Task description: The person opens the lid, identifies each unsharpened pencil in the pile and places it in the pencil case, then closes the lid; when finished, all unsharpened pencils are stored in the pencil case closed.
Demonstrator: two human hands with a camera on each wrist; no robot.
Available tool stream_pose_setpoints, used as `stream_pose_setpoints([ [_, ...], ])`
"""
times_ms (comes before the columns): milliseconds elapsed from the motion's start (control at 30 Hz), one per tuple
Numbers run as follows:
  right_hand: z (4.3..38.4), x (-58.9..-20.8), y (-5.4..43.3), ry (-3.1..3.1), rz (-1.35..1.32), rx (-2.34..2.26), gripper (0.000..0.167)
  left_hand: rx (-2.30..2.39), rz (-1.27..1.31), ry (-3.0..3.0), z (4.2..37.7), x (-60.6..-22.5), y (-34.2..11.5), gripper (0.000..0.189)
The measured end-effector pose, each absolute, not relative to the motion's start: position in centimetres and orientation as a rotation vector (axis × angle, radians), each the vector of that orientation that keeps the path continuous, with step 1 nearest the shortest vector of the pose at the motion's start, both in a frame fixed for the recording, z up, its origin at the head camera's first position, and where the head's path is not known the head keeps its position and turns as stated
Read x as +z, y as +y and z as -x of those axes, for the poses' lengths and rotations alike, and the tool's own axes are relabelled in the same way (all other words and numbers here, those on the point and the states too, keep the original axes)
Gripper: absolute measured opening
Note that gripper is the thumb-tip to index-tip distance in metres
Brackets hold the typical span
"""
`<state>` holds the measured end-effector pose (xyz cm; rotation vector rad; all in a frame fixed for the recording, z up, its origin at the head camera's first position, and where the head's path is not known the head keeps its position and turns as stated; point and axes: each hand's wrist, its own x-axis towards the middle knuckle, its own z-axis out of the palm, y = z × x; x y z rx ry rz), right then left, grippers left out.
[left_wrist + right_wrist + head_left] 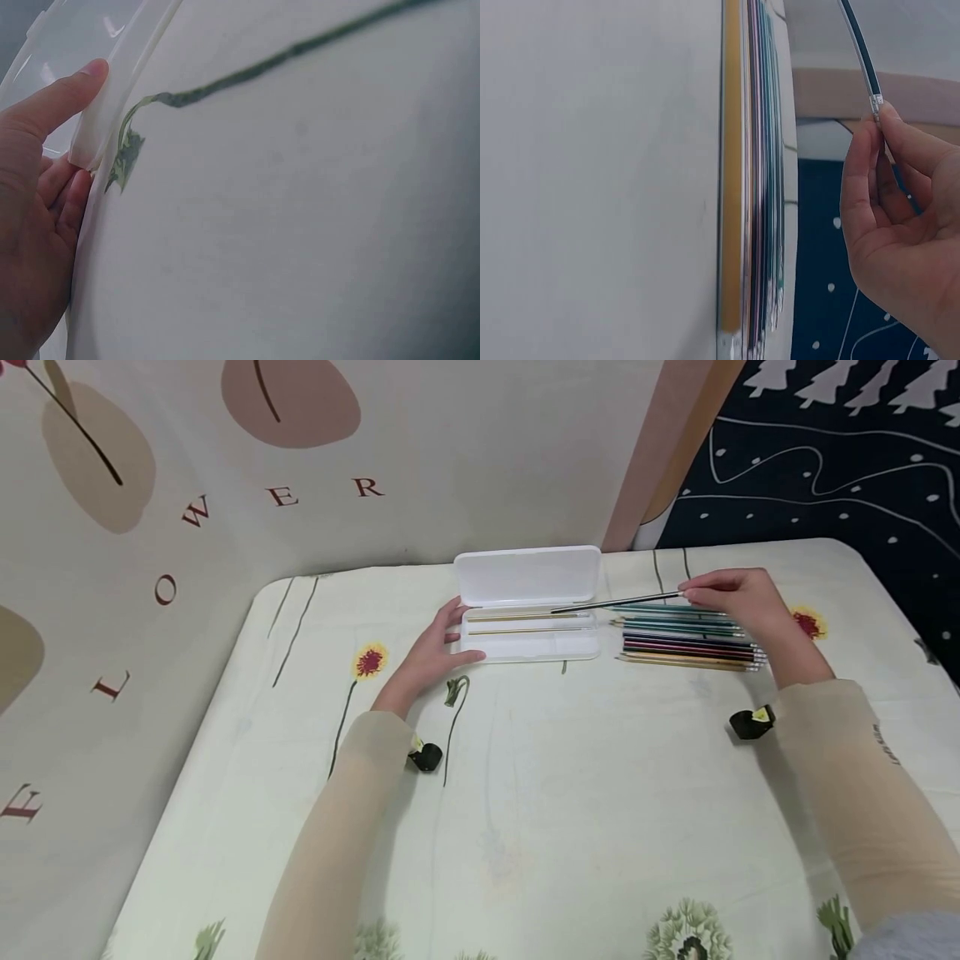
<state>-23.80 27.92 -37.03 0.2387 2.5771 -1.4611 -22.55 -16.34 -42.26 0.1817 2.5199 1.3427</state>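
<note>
A white plastic pencil case [525, 649] lies with its lid [527, 577] raised at the back of the table. Inside its tray are two gold pencils [528, 631]. My left hand [431, 652] grips the case's left end; in the left wrist view its thumb [79, 86] lies on the case and other fingers bend at the end wall. My right hand [738, 597] pinches a dark pencil [618, 602] with a silvery end between thumb and fingertips. That pencil points left, its far end over the case's tray. In the right wrist view the pencil [862, 49] is held clear of the table.
Right of the case lies a row of pencils [686, 639] in teal, dark, pink and gold. A flower-patterned cloth [562, 793] covers the table. Behind stand a pale printed curtain [487, 460] and a dark one with white trees [825, 468].
</note>
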Motion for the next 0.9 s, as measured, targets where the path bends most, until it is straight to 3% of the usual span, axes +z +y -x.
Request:
stream_pose_setpoints([
  [400, 24.5, -37.3, 25.2, 2.538, -0.155, -1.553, 0.027, 1.348, -0.183, 2.514, 22.5, -42.2, -16.4, 0.103],
  [900, 25.2, -38.0, 22.1, 2.574, -0.121, -1.464, 0.03, 1.349, -0.171, 2.511, 22.6, -42.3, -16.3, 0.102],
])
